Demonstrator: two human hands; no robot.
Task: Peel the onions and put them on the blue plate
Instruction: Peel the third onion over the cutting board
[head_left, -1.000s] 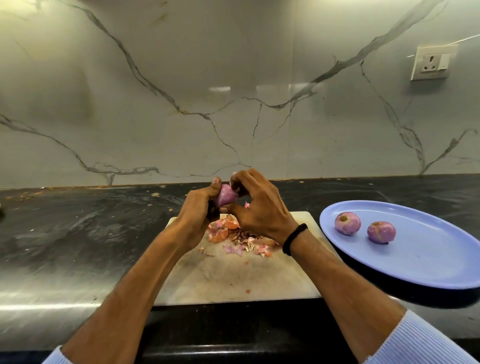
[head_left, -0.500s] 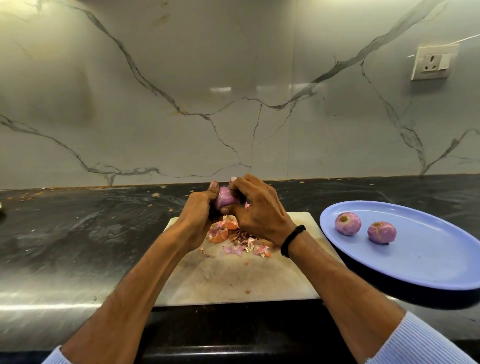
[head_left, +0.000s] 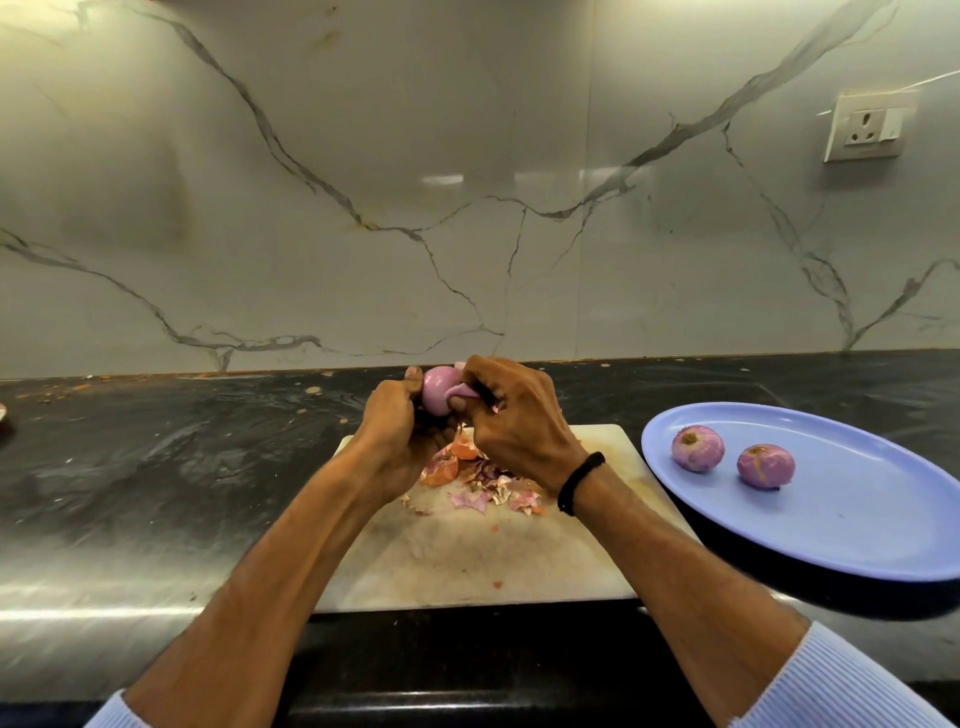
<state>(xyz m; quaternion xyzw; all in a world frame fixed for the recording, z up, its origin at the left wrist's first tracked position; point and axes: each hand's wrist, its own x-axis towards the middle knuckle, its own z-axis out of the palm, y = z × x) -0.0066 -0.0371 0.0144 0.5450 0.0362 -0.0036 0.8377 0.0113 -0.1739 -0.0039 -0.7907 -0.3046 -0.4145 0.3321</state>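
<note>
Above the white cutting board (head_left: 467, 561) my left hand (head_left: 397, 436) grips a pink-purple onion (head_left: 436, 389). My right hand (head_left: 519, 421) pinches a strip of its skin at the onion's right side, fingers curled over the top. A heap of peeled skins (head_left: 483, 483) lies on the board under my hands. The blue plate (head_left: 857, 519) sits to the right with two peeled onions on it, one at the left (head_left: 697, 448) and one at the right (head_left: 765, 465).
The board lies on a dark stone counter (head_left: 156, 467) backed by a marble wall. A wall socket (head_left: 866, 127) is at the upper right. Small skin scraps dot the counter's back edge. The plate's left rim lies close to the board's right edge.
Both hands with the onion have shifted slightly up and away. More of the onion's smooth pink surface shows, and a strip of skin now curls off under my right fingers.
</note>
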